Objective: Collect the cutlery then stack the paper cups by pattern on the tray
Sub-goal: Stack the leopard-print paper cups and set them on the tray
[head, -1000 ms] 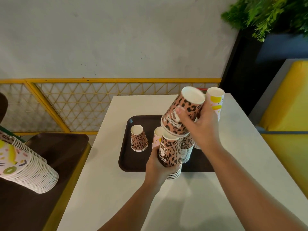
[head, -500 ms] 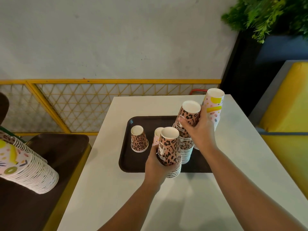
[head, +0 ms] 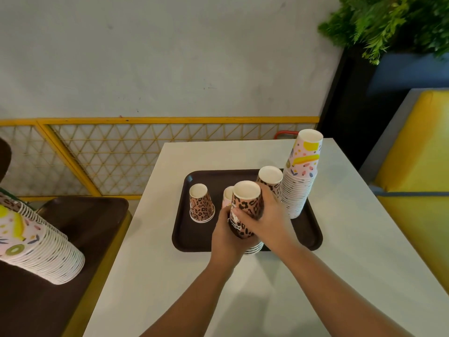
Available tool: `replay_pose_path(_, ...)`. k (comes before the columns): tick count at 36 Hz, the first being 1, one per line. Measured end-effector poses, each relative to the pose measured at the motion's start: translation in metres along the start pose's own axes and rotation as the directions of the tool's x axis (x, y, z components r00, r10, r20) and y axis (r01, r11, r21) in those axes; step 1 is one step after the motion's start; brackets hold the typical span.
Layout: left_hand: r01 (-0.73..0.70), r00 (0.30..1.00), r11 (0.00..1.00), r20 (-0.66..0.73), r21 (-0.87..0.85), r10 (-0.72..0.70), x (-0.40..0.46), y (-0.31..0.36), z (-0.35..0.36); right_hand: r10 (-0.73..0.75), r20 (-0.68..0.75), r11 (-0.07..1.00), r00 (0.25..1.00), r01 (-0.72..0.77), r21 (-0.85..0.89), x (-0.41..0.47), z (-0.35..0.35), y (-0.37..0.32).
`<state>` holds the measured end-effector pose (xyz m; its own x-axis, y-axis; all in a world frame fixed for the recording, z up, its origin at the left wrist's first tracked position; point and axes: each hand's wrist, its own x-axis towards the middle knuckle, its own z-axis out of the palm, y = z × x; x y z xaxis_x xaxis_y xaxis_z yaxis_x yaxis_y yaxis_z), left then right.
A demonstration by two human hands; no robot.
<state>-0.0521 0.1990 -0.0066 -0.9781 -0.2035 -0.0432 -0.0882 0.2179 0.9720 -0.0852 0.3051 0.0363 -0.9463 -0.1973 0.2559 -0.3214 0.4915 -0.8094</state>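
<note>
A dark brown tray (head: 194,239) lies on the white table (head: 340,251). Both hands hold one small stack of upside-down leopard-print cups (head: 246,203) at the tray's front edge. My left hand (head: 226,237) grips its lower part from the left, and my right hand (head: 269,217) wraps its top cup from the right. Behind my right hand rises a taller leopard stack (head: 269,177), partly hidden. A single leopard cup (head: 201,204) stands upside down at the tray's left. A pink cup (head: 228,194) peeks out behind the held stack. A tall fruit-pattern stack (head: 302,171) stands at the tray's right.
Another long fruit-pattern cup stack (head: 36,244) lies tilted over a brown tray (head: 92,215) on the neighbouring table at left. A yellow mesh railing (head: 121,152) runs behind. A yellow seat (head: 418,178) is at right, with a plant (head: 388,23) above it.
My right hand set its leopard cup onto the taller stack at the back, let go, and came forward to grasp the top cup of the stack held in my left hand.
</note>
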Motion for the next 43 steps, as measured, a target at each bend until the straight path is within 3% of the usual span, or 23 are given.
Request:
replay_pose_path(6,-0.013,0.999,0.994,0.053,0.107,0.008,0.001,-0.004,0.002,-0.009,-0.044,1.0,0.999,0.01,0.008,0.004,-0.004,-0.001)
replay_pose_path(10,-0.003,0.998,0.997,0.055,0.082,-0.001,-0.003,-0.006,0.001,-0.023,-0.085,0.999,0.996,0.019,-0.047,0.009,-0.007,-0.003)
replay_pose_path(15,0.024,0.998,0.998,0.048,0.064,-0.027,-0.004,-0.012,0.002,-0.08,-0.18,0.996,0.98,0.088,0.034,0.02,-0.024,-0.018)
replay_pose_path(26,0.033,0.998,0.994,0.04,0.099,-0.037,-0.003,-0.012,0.0,-0.175,-0.481,0.97,0.859,0.234,0.066,0.055,-0.066,-0.05)
replay_pose_path(32,0.033,0.999,0.994,0.018,0.103,-0.035,-0.003,-0.011,0.0,-0.123,-0.441,0.988,0.889,0.149,0.025,0.061,-0.054,-0.026)
replay_pose_path(40,0.042,0.999,0.997,0.018,0.072,-0.043,-0.002,-0.011,-0.001,-0.041,-0.275,0.999,0.961,0.043,0.0,0.048,-0.034,0.002)
replay_pose_path(43,0.044,0.999,0.997,0.016,0.058,-0.045,-0.002,-0.013,-0.001,-0.014,-0.291,1.0,0.957,0.014,0.0,0.041,-0.032,0.003)
